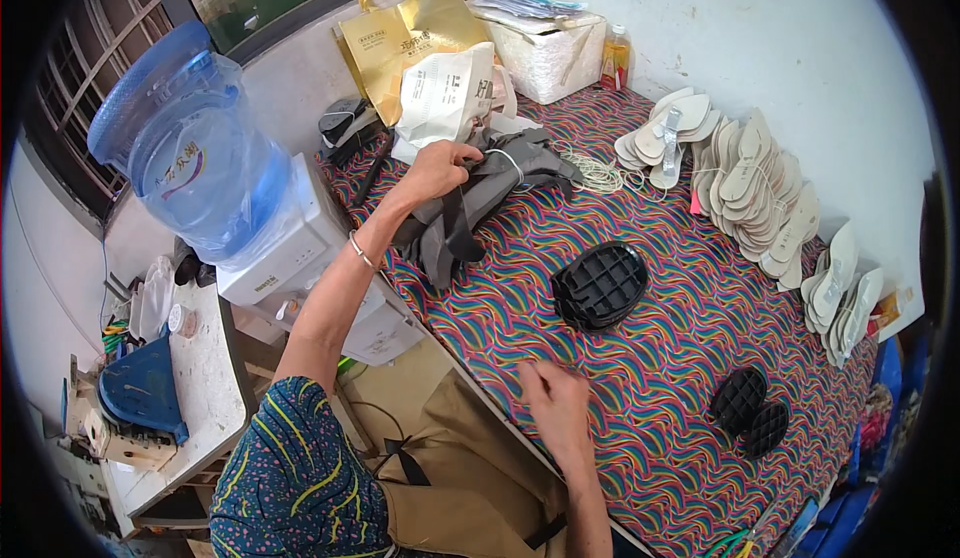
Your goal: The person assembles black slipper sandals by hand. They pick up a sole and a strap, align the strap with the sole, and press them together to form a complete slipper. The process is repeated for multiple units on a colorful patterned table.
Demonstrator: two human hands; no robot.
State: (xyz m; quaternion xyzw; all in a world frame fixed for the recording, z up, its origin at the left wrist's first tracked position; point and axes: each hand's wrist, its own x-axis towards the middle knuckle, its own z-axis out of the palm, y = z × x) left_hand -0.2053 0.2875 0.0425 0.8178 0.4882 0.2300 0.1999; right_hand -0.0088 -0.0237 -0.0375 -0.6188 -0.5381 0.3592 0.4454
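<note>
My left hand (447, 170) reaches to the far left of the table, its fingers closed on a bundle of dark grey cut pieces (430, 248), apparently flat shoe parts. A pale band (505, 163) is looped around part of that bundle. Near the table's front edge is my right hand (558, 403), with its fingers curled together; whatever they may hold is hidden. Beyond it lies a stack of black gridded sole-shaped pieces (602, 284). Two smaller black gridded pieces (740, 400) rest farther right.
Tied stacks of pale insoles (750, 183) line the wall side of the patterned table (640, 388). Loose cord (600, 170) lies behind the grey pieces. Gold and white bags (445, 93), a white box (550, 53) and a bottle (615, 58) stand behind. A water dispenser (300, 258) stands left.
</note>
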